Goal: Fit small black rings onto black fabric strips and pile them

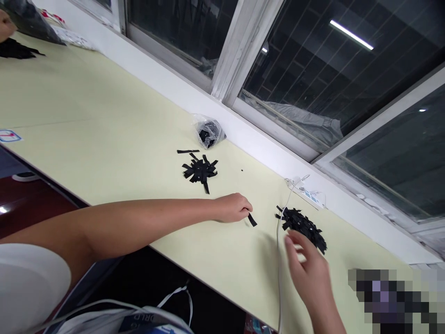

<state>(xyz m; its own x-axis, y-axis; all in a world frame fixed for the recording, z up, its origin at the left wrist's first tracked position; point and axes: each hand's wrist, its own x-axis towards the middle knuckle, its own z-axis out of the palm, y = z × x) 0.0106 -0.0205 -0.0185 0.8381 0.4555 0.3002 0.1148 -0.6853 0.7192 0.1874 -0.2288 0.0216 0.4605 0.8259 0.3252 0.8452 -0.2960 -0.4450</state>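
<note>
My left hand (233, 207) is closed around one end of a short black strip (252, 220), and its free end points down over the pale yellow table. My right hand (309, 269) is beside the larger pile of black strips (302, 225), on its near side. Its fingers curve loosely with a gap behind the thumb, and I see nothing in them. Beyond my left wrist lies a smaller heap of black strips (200, 170), spread like a star, with a single strip (187, 151) just behind it.
A clear plastic bag with black contents (208, 133) rests by the wall. A white cable (278, 260) runs across the table past the larger pile, near a power strip (313, 197). Another person's hand (6, 25) is at the far left, by black material (17, 49).
</note>
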